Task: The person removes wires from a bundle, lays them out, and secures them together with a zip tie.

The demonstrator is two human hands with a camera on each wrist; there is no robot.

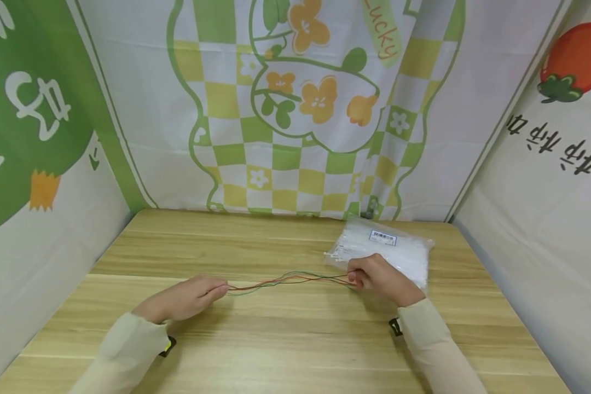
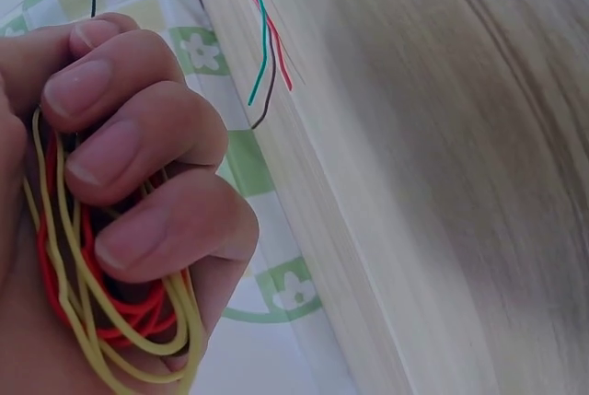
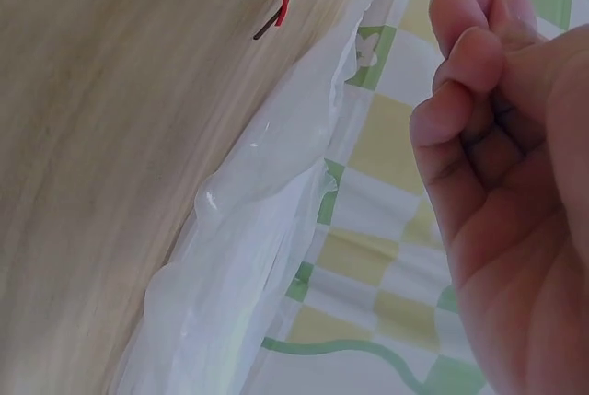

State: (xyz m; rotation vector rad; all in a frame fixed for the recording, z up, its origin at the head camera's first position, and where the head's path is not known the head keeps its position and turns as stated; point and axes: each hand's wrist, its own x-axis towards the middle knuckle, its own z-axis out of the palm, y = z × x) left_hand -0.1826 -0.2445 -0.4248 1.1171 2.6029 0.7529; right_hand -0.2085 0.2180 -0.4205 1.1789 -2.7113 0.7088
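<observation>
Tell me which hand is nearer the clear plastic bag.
Right. The right hand lies against the plastic bag, overlapping its near edge; the left hand is far off to the bag's left, pinching the wires.

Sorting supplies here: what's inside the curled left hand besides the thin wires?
The left hand grips a bunch of yellow and red rubber bands under its curled fingers. Anything deeper in the palm is covered.
</observation>
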